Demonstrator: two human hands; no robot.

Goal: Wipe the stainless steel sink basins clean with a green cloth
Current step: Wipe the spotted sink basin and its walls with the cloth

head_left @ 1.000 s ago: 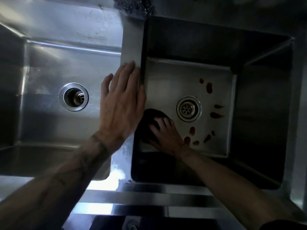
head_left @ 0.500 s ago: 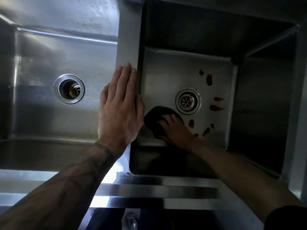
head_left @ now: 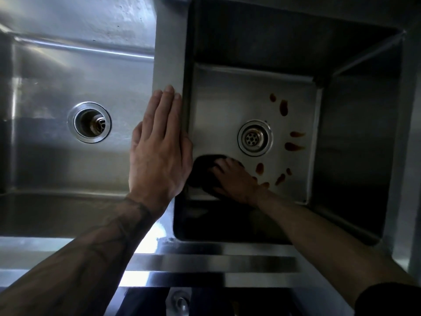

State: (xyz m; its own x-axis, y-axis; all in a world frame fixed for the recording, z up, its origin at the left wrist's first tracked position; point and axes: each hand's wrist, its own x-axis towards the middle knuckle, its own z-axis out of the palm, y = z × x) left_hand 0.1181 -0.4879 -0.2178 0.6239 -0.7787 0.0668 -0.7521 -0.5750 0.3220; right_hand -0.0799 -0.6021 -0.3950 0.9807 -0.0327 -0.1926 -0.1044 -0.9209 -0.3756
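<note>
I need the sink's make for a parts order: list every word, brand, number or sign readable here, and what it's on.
No readable text anywhere.
The left basin, right basin, divider, left drain ring and right drain ring show no stamp or label.
Dark marks on the left forearm: too blurred to read as letters.

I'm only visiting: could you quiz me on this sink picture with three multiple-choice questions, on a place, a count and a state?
1. Where does the left hand lie? A. on a tap B. on the cloth C. flat on the divider between the basins.
2. How many drains show? A. two B. one C. three.
3. The right basin's floor is: A. spotless B. marked with brown stains C. full of water.
Answers: C, its straight fingers lie along the divider; A, the left drain and the right drain; B, stains dot the floor beside the right drain, near the right hand on the cloth.
</note>
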